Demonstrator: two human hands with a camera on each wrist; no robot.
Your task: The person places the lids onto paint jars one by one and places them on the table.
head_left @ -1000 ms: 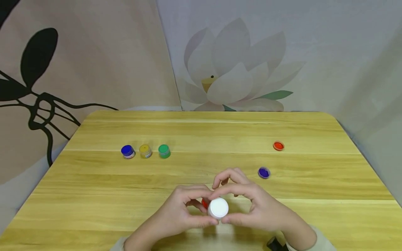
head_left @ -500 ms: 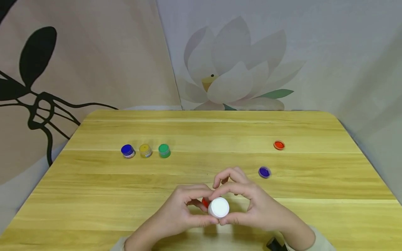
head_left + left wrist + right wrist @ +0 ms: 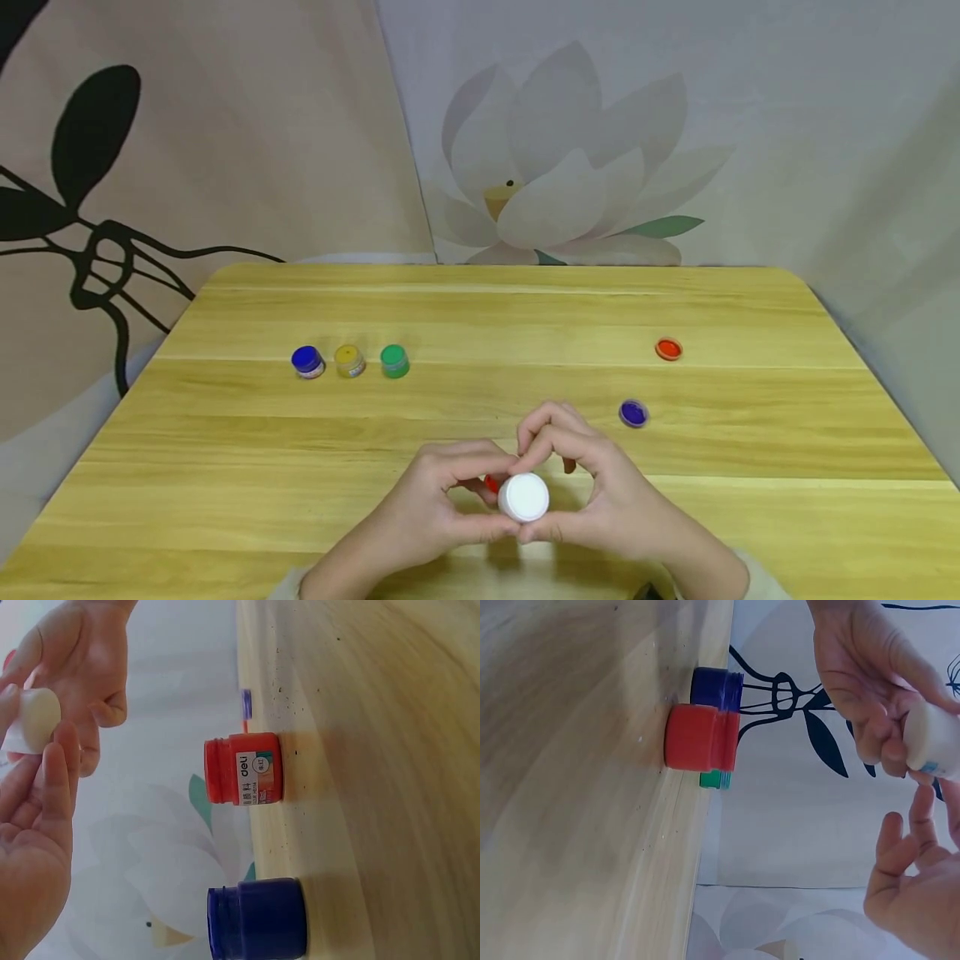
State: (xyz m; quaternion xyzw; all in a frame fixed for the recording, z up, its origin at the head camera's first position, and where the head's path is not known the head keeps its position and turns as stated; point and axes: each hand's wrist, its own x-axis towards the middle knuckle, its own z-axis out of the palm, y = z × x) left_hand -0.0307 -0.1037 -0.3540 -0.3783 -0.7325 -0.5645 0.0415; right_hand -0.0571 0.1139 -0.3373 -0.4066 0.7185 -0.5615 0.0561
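A small white paint jar (image 3: pixel 523 497) is held above the table between both hands, its white top facing the head camera. My left hand (image 3: pixel 457 500) grips it from the left with fingers and thumb. From the right, the thumb and index finger of my right hand (image 3: pixel 600 492) pinch its edge; the other fingers stay bent off it. Beneath the hands, a red paint jar (image 3: pixel 247 769) stands lidless on the table, mostly hidden in the head view. Beside it is a dark blue jar (image 3: pixel 270 919), with its threaded neck bare. Whether the white jar's lid is turning is unclear.
Blue (image 3: pixel 308 362), yellow (image 3: pixel 349 362) and green (image 3: pixel 394 362) lidded jars stand in a row at the back left. A red lid (image 3: pixel 668 349) and a purple lid (image 3: pixel 633 413) lie upturned at the right. A black object (image 3: pixel 648 592) shows beside the right wrist.
My right index finger has bent more and drawn back a little along the white jar's far edge; the right thumb has slid slightly left. The left hand keeps its grip.
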